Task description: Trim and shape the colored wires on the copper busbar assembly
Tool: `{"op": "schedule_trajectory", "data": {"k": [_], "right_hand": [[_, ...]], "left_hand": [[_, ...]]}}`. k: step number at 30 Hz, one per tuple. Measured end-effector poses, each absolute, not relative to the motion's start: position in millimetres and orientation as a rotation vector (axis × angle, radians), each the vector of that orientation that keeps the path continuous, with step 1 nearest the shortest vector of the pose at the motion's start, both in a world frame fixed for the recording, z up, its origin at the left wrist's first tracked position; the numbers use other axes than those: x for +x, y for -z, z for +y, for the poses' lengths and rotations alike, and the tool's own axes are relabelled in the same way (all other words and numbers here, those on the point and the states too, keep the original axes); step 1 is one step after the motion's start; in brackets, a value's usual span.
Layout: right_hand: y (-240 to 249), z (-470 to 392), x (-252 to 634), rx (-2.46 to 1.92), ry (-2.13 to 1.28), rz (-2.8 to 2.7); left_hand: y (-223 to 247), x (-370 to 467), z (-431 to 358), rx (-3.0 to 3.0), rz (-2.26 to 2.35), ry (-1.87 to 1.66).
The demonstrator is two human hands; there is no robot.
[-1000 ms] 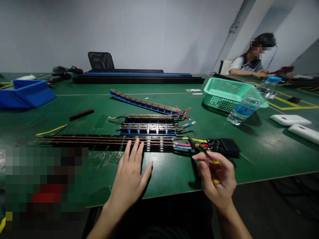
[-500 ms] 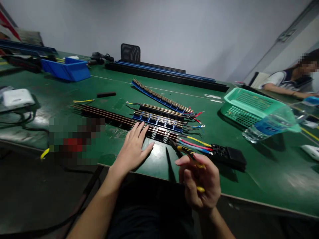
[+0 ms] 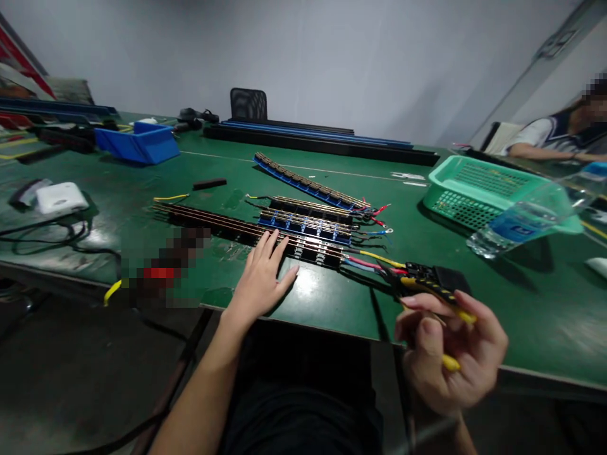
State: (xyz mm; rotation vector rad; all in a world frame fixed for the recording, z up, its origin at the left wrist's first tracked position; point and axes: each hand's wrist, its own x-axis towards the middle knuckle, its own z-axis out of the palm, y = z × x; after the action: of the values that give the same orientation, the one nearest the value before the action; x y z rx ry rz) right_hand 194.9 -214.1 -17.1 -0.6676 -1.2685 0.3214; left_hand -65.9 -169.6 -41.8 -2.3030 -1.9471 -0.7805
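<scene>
No text can be read; at the right of the frame, the bottle (image 3: 482,244) bears a blue label (image 3: 515,224) whose pale marking is too blurred.

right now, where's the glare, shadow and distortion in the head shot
Head view: glare whitens the table by the left hand's thumb; head view: a dark shadow streak lies left of the right hand, which holds pliers; head view: the bottle leans, perhaps from wide-lens stretch; head view: mosaic blocks hide something left of the left hand.
</scene>
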Motion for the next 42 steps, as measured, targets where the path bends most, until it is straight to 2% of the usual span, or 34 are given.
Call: {"op": "schedule_trajectory", "data": {"k": [11,22,30,39,42], "right_hand": [[28,-232,177,-0.766,-0.249,-1.215],[54,-224,181,-0.715,-0.369,-1.611],[63,-214,187,-0.846,-0.243,-1.726],[54,-203,181,-0.849,0.155,-2.166],[53,-204,181,-0.879,0.085,-2.203]], "left_hand": [[46,-68,-174,-2.322,-1.813,0.771],[47,-67,-168,-2.339,-1.803,0.790],[49,-69,-169,-2.328,-1.768,0.754],[46,-69,-170,-2.341,-1.767,0.744],[46,-69,-171,-2.344,-1.778,0.731]]}}
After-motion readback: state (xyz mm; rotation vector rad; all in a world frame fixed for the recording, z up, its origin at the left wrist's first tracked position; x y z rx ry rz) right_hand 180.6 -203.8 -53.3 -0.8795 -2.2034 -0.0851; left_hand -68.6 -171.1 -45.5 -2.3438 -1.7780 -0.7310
